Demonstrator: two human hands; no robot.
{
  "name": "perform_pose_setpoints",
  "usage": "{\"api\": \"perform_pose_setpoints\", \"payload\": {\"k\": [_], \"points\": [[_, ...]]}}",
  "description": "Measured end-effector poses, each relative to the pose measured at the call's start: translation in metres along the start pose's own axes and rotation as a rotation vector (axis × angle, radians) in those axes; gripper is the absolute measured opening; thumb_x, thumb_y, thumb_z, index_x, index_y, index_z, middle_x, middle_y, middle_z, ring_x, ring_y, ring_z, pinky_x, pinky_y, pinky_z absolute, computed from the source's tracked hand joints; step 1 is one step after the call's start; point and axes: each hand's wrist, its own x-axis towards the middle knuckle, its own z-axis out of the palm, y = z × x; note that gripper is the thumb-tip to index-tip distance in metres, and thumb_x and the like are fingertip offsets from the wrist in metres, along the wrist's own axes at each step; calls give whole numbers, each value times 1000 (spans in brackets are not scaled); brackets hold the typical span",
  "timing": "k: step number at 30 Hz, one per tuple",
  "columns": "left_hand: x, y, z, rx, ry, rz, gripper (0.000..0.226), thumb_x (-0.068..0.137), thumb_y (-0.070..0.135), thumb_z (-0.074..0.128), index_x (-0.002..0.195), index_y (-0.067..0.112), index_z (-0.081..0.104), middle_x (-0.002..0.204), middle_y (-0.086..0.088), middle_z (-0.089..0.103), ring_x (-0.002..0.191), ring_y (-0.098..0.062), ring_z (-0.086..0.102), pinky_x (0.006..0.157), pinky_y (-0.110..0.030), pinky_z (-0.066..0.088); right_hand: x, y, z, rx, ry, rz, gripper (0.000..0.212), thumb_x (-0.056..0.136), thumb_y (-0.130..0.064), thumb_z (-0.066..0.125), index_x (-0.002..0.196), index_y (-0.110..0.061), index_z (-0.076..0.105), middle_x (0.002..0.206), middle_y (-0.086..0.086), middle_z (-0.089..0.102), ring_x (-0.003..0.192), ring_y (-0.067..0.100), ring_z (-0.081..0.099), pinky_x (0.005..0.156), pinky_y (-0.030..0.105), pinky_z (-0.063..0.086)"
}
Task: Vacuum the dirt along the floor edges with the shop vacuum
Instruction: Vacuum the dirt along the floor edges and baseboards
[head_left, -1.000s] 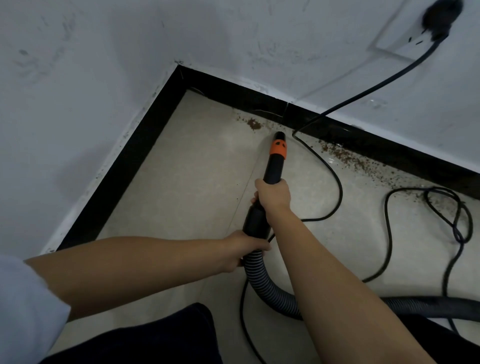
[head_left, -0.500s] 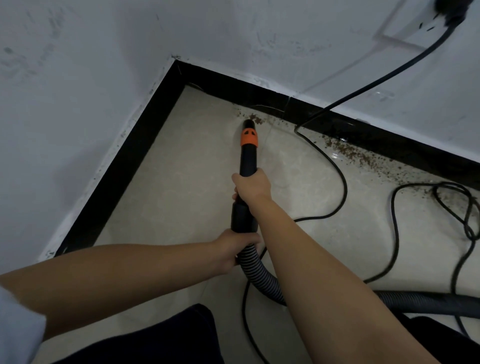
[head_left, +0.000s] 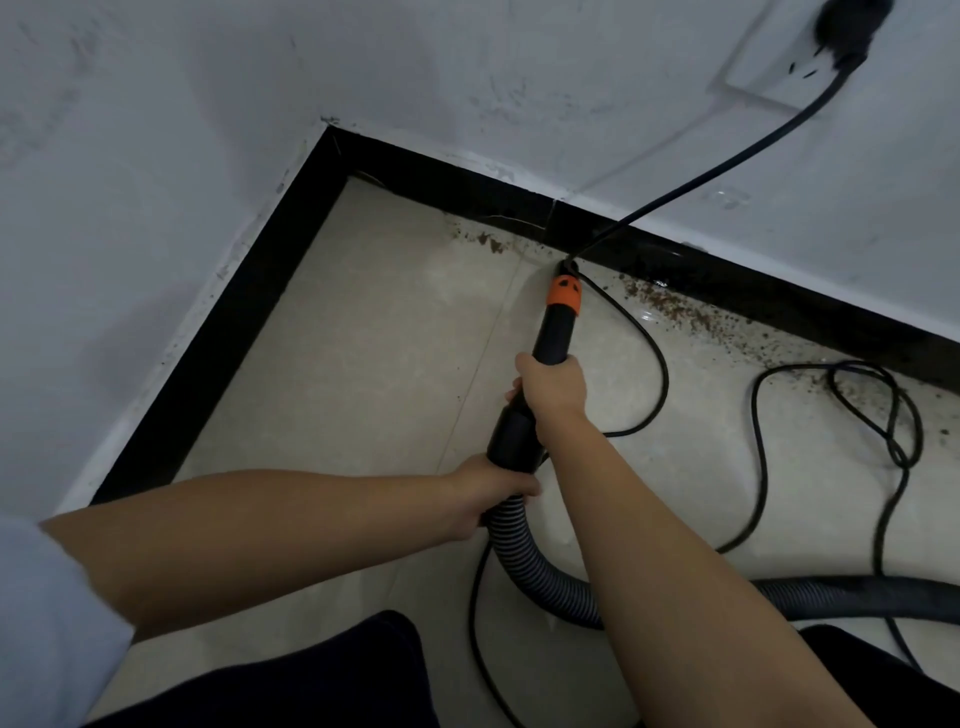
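The black vacuum nozzle (head_left: 557, 327) has an orange band near its tip, and the tip rests on the floor close to the black baseboard (head_left: 426, 182). My right hand (head_left: 551, 387) grips the nozzle tube from above. Lower down, my left hand (head_left: 488, 493) grips the black cuff where the ribbed grey hose (head_left: 524, 561) begins. Brown dirt (head_left: 488, 241) lies along the baseboard left of the tip, and a longer band of dirt (head_left: 680, 314) spreads to its right.
A black power cord (head_left: 727, 161) runs from a wall socket (head_left: 779, 62) down to the floor beside the nozzle tip, then loops across the tiles (head_left: 893, 436) at right. The hose trails off to the right edge (head_left: 857, 597). White walls meet in a corner at upper left.
The nozzle tip swung from the dirt patch on the left back to the right, and now sits by the power cord at the baseboard. Both hands kept their grip.
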Motion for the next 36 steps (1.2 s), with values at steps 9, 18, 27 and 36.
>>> {"api": "perform_pose_setpoints", "payload": {"k": [9, 18, 27, 36], "points": [[-2, -6, -10, -130, 41, -24, 28, 78, 4, 69, 105, 1, 62, 94, -12, 64, 81, -19, 59, 63, -26, 48, -2, -4, 30, -150, -156, -38, 21, 86, -11, 59, 103, -9, 47, 78, 10, 54, 48, 16, 51, 51, 28, 50], [-4, -1, -37, -212, 148, 18, 38, 83, 7, 67, 120, -1, 60, 118, -20, 64, 106, -29, 61, 90, -38, 50, -5, -14, 69, -221, -258, -68, 19, 86, -10, 57, 100, -9, 45, 77, 10, 53, 48, 18, 51, 47, 26, 48], [-1, 2, -44, -193, 154, 17, 38, 81, 8, 70, 118, 1, 62, 116, -18, 65, 96, -24, 60, 82, -34, 52, -4, -15, 75, -199, -260, -56, 18, 86, -11, 57, 100, -10, 45, 76, 9, 53, 49, 18, 51, 50, 28, 49], [-3, 1, -23, -38, 88, 4, 12, 82, 2, 64, 79, 11, 57, 73, -5, 57, 64, -14, 54, 54, -23, 44, 1, -2, 35, -44, -73, -26, 17, 86, -10, 57, 100, -10, 47, 70, 7, 53, 47, 15, 51, 47, 25, 48]]}}
